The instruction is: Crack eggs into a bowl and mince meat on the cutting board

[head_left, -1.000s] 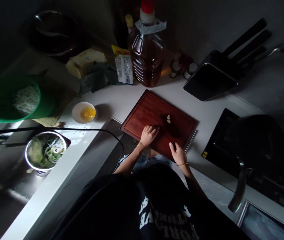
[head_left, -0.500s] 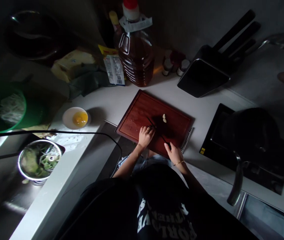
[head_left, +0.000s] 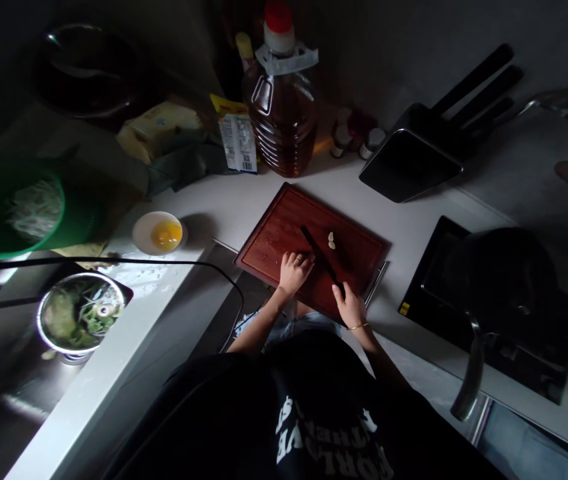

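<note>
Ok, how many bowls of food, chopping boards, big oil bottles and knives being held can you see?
Bowls of food: 3, white egg bowl, steel bowl, green strainer
Chopping board: 1
Big oil bottle: 1
Held knife: 1
Total: 6

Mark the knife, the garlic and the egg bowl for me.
knife (head_left: 318,252): head view, mid-blade.
garlic (head_left: 331,240): head view, centre of the pale pieces.
egg bowl (head_left: 139,231): head view, left inner rim.

The black shirt (head_left: 244,413) bears upside-down white lettering, only "ORL" legible.
</note>
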`<action>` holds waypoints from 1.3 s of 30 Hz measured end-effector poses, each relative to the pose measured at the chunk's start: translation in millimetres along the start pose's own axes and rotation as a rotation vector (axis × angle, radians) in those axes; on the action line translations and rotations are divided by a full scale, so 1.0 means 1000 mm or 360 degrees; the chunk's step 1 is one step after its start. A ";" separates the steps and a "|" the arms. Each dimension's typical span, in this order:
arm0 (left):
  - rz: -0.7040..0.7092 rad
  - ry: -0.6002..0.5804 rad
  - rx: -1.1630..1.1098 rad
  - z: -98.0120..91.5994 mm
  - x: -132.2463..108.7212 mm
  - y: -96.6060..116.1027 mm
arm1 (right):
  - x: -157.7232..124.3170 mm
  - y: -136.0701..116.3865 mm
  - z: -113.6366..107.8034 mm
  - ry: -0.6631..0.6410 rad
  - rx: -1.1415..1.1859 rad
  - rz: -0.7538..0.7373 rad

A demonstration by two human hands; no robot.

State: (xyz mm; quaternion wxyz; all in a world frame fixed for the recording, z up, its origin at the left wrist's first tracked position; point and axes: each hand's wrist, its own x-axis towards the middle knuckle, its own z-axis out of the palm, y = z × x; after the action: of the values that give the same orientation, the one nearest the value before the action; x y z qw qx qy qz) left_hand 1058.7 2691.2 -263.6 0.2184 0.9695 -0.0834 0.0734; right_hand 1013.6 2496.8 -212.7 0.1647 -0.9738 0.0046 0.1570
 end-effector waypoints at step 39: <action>0.1382 0.0130 -0.1253 0.041 -0.286 0.437 | -0.430 0.286 0.033 0.1899 0.0874 0.0321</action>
State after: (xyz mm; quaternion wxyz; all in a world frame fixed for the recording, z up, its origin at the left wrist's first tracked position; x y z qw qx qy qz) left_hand 698.8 2321.3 -171.3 0.5149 0.6890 -0.4853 0.1570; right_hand 576.9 2218.8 -201.5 0.3605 -0.8113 0.2258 -0.4012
